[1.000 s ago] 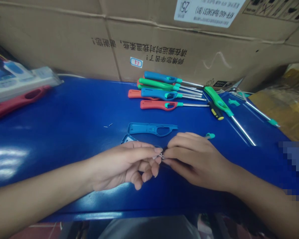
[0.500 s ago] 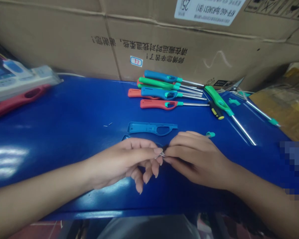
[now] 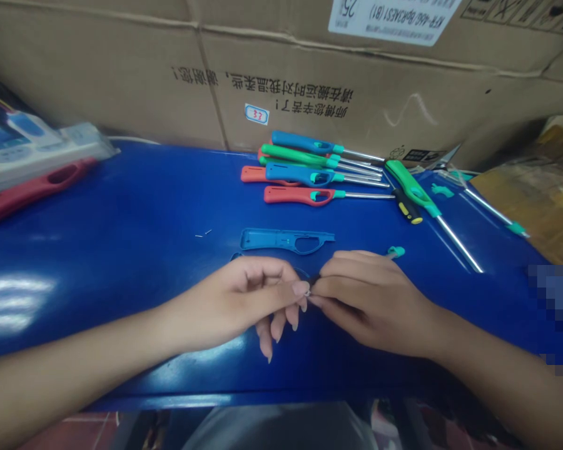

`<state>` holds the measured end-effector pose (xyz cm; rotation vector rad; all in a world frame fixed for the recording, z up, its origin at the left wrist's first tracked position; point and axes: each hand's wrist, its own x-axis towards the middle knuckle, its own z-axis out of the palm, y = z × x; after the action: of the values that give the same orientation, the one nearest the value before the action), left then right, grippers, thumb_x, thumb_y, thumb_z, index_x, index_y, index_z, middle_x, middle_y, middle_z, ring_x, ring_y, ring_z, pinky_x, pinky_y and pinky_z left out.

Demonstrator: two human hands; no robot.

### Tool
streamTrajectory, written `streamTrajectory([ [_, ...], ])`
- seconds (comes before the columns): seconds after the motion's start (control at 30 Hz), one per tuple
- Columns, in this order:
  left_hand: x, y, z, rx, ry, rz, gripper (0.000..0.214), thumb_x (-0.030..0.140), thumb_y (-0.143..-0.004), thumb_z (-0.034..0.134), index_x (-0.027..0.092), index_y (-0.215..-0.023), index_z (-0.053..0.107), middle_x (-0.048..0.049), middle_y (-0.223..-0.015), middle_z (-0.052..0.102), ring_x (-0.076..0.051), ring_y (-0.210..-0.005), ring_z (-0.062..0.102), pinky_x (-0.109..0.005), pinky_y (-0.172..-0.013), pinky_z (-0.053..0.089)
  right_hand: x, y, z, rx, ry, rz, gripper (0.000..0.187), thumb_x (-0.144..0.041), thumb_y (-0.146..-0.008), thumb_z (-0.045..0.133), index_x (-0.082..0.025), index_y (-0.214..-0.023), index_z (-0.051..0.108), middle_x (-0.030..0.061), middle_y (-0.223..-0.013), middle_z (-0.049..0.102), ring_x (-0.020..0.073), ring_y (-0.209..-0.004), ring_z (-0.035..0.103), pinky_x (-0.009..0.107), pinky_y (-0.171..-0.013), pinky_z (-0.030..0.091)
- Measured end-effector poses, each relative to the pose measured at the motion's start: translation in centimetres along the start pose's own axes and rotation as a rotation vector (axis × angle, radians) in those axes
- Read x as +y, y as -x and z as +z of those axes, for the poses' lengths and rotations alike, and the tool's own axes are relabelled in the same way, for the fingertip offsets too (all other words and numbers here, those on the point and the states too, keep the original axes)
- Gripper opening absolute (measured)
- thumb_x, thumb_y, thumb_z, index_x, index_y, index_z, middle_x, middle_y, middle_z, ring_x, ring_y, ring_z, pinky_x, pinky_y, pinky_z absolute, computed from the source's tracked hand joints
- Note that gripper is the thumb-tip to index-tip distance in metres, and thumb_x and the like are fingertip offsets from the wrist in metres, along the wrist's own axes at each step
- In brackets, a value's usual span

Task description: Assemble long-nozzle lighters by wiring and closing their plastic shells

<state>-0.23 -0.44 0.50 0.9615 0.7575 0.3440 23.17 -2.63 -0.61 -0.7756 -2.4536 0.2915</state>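
Together, left hand (image 3: 234, 306) and right hand (image 3: 370, 301) pinch one tiny metal part (image 3: 308, 290)

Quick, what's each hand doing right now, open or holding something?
Left hand: closed, fingertips pinching a small part.
Right hand: closed, pinching the same small part from the other side.

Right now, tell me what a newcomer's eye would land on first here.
Two bare hands meet at the near edge of a glossy blue table, left hand and right hand pinching a small part between them. Beyond them lies a blue lighter shell, then a bright pile of red, blue and green lighters against the cardboard boxes.
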Motion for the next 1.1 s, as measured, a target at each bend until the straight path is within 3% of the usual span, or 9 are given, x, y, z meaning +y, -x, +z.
streamTrajectory([
  [0.13, -0.2, 0.0, -0.2, -0.029, 0.003, 0.037, 0.04, 0.051, -0.093, 0.075, 0.014, -0.079, 0.067, -0.0019, -0.073, 0.069, -0.01, -0.058, 0.064, -0.019, -0.049, 0.061, 0.1, 0.1, -0.1, 0.005, 0.008, -0.003, 0.009, -0.018, -0.104, 0.061, -0.018, -0.104, 0.07, 0.0026, -0.088, 0.071, 0.0148, -0.077, 0.057, 0.031, -0.07, 0.042],
  [0.23, 0.0, 0.3, -0.3, 0.014, -0.103, 0.066, 0.036, 0.047, -0.097, 0.072, 0.015, -0.08, 0.065, -0.0009, -0.071, 0.068, -0.01, -0.056, 0.063, -0.018, -0.05, 0.06, 0.3, 0.2, -0.2, -0.012, 0.051, 0.004, 0.01, -0.019, -0.104, 0.059, -0.019, -0.107, 0.07, 0.0043, -0.094, 0.073, 0.0161, -0.081, 0.061, 0.032, -0.073, 0.045],
  [0.43, 0.6, 1.0, -1.0, 0.117, -0.512, 0.226, 0.03, 0.044, -0.101, 0.067, 0.017, -0.087, 0.07, -0.0002, -0.075, 0.07, -0.01, -0.061, 0.068, -0.017, -0.058, 0.059, 0.7, 0.4, -0.5, -0.047, 0.085, 0.126, 0.019, -0.024, -0.107, 0.055, -0.022, -0.121, 0.068, 0.0062, -0.101, 0.076, 0.0184, -0.091, 0.069, 0.033, -0.079, 0.053],
  [0.63, 0.4, 1.0, -1.6, 0.189, -0.889, 0.398, 0.026, 0.045, -0.103, 0.065, 0.022, -0.097, 0.076, 0.0021, -0.076, 0.073, -0.009, -0.062, 0.065, -0.015, -0.055, 0.049, 0.6, 0.4, -0.4, -0.004, 0.038, 0.231, 0.012, -0.023, -0.106, 0.059, -0.021, -0.109, 0.071, 0.0048, -0.098, 0.075, 0.0172, -0.089, 0.069, 0.03, -0.077, 0.053],
  [0.93, 0.0, 0.8, -1.8, 0.253, -0.909, 0.398, 0.025, 0.045, -0.1, 0.068, 0.025, -0.112, 0.079, 0.0012, -0.086, 0.078, -0.011, -0.073, 0.072, -0.015, -0.062, 0.055, 0.7, 0.3, -0.5, 0.006, 0.034, 0.236, 0.012, -0.02, -0.105, 0.06, -0.019, -0.104, 0.072, 0.0028, -0.093, 0.073, 0.0154, -0.085, 0.068, 0.029, -0.074, 0.051],
  [1.1, -0.2, 0.6, -1.9, 0.265, -0.814, 0.331, 0.027, 0.047, -0.098, 0.07, 0.024, -0.109, 0.081, 0.0009, -0.079, 0.076, -0.011, -0.066, 0.068, -0.016, -0.056, 0.053, 0.7, 0.3, -0.5, 0.001, 0.042, 0.212, 0.012, -0.02, -0.105, 0.06, -0.019, -0.105, 0.072, 0.0021, -0.094, 0.073, 0.0142, -0.087, 0.068, 0.026, -0.077, 0.05],
])
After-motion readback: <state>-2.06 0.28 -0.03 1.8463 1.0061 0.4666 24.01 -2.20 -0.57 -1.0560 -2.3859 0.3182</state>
